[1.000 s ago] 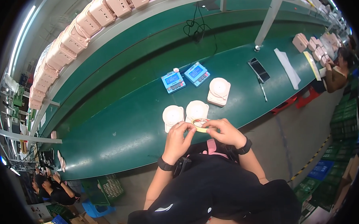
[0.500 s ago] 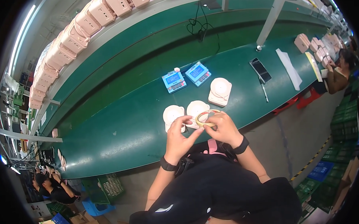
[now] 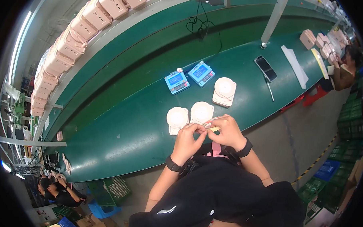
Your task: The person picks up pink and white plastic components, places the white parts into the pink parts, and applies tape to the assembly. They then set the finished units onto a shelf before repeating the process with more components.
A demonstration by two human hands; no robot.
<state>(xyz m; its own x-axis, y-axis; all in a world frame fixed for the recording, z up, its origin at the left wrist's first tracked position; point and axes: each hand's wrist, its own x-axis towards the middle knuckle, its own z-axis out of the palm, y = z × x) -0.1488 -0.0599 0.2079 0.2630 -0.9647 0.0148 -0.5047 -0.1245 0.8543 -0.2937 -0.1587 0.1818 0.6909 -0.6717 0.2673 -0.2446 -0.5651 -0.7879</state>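
My right hand (image 3: 229, 132) is closed on a roll of yellowish tape (image 3: 215, 129), most of it hidden behind the fingers. Thumb and fingertips of my left hand (image 3: 188, 140) are pinched together and meet the right fingertips at the roll's edge. Whether a strip of tape lies between the left fingers is too small to see. Just beyond my hands, a cream round-topped device (image 3: 177, 117) sits beside a second such device (image 3: 202, 111), partly covered by my fingers. A third cream device (image 3: 224, 90) lies farther off to the right.
Two blue meters with lit screens, one left (image 3: 176, 81) and one right (image 3: 201, 73), stand on the green bench (image 3: 122, 143). Rightward lie a phone (image 3: 265, 68), a pen (image 3: 270, 89) and a white strip (image 3: 295, 67). Pink boxes (image 3: 82, 28) line the shelf. Co-workers sit at both ends.
My left fingers have closed from a wide spread into a pinch against the tape roll. The roll has turned and is now more hidden by my hands.
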